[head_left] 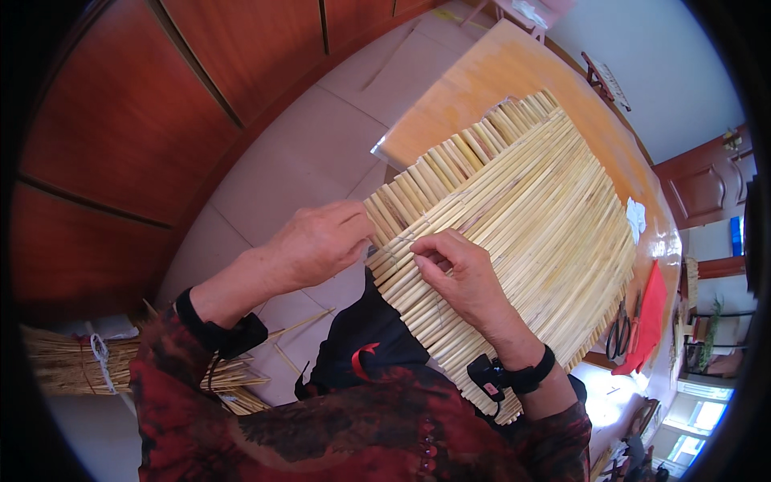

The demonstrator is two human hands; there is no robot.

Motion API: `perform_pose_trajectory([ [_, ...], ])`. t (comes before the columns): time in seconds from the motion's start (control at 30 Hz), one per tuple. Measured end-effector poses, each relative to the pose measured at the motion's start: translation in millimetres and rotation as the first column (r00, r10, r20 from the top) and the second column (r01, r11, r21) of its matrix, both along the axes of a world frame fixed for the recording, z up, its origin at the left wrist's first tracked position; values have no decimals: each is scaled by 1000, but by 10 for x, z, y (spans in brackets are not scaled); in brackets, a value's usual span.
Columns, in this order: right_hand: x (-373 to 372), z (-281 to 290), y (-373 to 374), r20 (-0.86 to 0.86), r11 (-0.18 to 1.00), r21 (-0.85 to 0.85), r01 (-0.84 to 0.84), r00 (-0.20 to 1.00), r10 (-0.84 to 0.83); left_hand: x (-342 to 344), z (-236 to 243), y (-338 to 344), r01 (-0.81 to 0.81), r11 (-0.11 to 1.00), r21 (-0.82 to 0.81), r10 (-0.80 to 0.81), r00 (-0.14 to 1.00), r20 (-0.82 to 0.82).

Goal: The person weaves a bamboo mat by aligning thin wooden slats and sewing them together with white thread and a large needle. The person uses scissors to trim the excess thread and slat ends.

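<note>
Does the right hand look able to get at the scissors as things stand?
Probably, yes: the scissors look uncovered, past the edge of the stalk mat, though the right hand would stretch across it.

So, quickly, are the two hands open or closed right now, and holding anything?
Left hand: curled by the edge of the stalk mat; any grip can't be told.
Right hand: curled over the mat; any grip can't be told.

- Stalk mat (522,233): pale yellow, long stalks side by side, short crosswise stalks along one edge
- Partly on wooden table (450,100), near end past it
</note>
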State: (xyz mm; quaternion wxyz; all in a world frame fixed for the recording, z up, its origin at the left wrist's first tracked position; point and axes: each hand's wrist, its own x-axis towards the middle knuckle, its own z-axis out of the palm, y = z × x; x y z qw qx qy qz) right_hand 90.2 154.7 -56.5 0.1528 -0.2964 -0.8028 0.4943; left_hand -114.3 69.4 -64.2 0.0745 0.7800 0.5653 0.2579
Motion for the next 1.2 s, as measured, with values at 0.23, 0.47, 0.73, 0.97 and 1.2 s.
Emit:
perform_pose_trajectory([
  [0.23,10,-7,45,-26,990,-138,37,999,-41,211,45,-44,147,989,30,-144,987,-65],
  [0.47,12,-26,86,-12,989,-145,31,999,-33,336,132,109,303,953,-24,-298,918,-263],
  [0.73,22,-90,64,-71,989,-146,37,996,-48,359,100,159,246,939,-242,-320,883,-342],
  [0.97,61,-77,109,-74,987,-160,-5,997,-7,318,217,187,263,917,-299,-301,949,-90],
  [1.2,75,-96,120,-77,989,-147,-35,997,24,328,193,148,166,913,-373,-196,980,-43],
])
